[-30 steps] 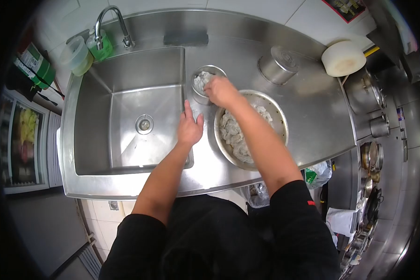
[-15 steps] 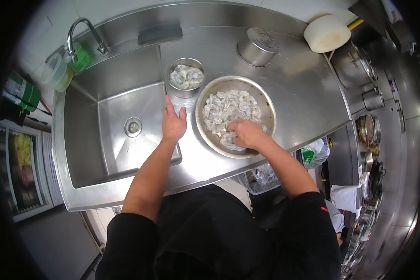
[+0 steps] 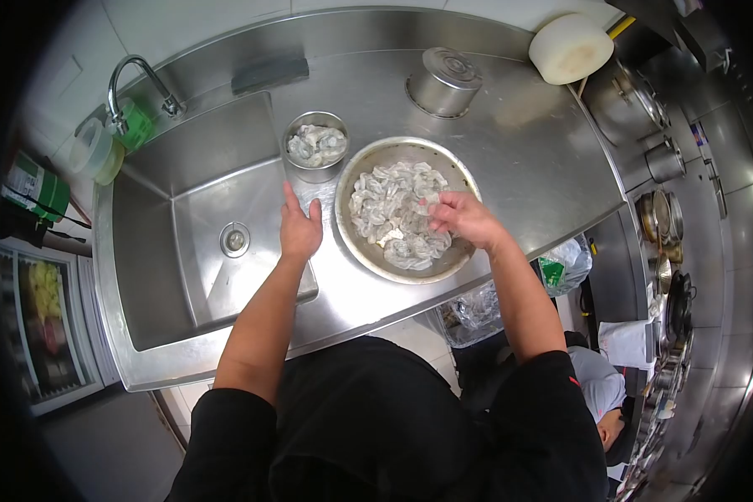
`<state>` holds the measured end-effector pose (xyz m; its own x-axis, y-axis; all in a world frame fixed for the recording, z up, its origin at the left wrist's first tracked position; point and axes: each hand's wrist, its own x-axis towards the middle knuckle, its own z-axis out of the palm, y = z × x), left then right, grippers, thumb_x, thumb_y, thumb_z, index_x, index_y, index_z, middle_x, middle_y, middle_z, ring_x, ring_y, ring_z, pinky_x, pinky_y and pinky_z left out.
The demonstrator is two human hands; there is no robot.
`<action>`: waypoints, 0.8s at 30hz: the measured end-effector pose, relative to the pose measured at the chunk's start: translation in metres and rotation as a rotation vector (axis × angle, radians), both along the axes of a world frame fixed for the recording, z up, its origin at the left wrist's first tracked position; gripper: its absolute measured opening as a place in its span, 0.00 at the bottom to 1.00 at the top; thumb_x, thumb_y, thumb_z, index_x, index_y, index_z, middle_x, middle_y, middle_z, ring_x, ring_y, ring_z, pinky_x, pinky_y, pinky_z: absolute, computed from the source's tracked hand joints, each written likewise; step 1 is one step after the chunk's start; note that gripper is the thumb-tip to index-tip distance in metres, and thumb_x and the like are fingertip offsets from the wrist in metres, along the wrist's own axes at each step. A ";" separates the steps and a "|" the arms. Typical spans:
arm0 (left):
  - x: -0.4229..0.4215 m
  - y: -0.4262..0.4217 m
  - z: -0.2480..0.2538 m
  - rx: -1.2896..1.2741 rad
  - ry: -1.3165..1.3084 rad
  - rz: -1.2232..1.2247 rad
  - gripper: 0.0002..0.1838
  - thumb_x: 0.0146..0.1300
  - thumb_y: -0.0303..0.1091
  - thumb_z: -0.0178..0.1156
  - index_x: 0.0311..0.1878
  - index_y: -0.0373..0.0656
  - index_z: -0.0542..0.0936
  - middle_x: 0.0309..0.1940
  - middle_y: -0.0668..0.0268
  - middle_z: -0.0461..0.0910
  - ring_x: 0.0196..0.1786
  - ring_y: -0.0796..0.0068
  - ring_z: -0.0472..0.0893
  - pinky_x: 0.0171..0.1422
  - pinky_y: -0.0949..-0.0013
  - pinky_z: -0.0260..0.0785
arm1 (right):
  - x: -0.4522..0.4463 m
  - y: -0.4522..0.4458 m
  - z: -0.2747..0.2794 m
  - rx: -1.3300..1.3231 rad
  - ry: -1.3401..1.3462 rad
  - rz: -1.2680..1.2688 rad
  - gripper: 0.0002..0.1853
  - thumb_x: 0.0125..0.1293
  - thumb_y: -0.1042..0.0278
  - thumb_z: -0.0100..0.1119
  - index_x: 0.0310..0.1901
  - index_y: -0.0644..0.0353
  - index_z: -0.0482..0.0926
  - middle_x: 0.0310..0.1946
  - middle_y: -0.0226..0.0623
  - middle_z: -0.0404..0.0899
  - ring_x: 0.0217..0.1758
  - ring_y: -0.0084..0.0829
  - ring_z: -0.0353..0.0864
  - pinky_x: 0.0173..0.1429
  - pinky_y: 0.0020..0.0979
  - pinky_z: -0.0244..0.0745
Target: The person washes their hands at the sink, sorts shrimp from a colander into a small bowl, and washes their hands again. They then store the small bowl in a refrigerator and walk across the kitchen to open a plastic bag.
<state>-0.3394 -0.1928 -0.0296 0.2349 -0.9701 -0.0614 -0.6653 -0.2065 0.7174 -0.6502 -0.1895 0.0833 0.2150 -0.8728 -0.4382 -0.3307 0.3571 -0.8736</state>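
Note:
A wide metal bowl (image 3: pixel 469 179) on the steel counter holds a heap of raw, greyish shrimp (image 3: pixel 393 197). My right hand (image 3: pixel 467 219) is over the right part of this bowl, its fingers pinched together at a pale shrimp-like piece beside the heap. Left of the bowl, close to the sink edge, my left hand (image 3: pixel 301 227) has its thumb and fingers apart and holds nothing. A small round metal container (image 3: pixel 314 173) with more shrimp stands behind my left hand, near the big bowl.
The steel sink (image 3: pixel 201 251) with a tap (image 3: pixel 142 71) lies at left. Plastic containers (image 3: pixel 96 151) stand beside the tap. An upturned metal pot (image 3: pixel 445 82) and a round white block (image 3: pixel 571 48) are at the back. Another person (image 3: pixel 598 385) is at lower right.
My right hand went from the small container to the big bowl, reached into the shrimp, and has now lifted slightly to the right. My left hand remains beside the sink edge. The view has shifted.

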 end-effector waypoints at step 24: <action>0.001 0.001 -0.004 -0.013 -0.009 0.006 0.42 0.72 0.49 0.49 0.78 0.42 0.39 0.63 0.37 0.65 0.60 0.39 0.72 0.65 0.51 0.65 | 0.035 -0.074 -0.018 -0.066 0.223 -0.036 0.30 0.56 0.64 0.66 0.62 0.63 0.73 0.54 0.41 0.79 0.58 0.37 0.78 0.62 0.39 0.74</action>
<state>-0.3385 -0.1918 -0.0338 0.2411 -0.9694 -0.0466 -0.6704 -0.2011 0.7142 -0.6156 -0.2634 0.0653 0.0873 -0.9065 -0.4130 -0.5059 0.3168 -0.8023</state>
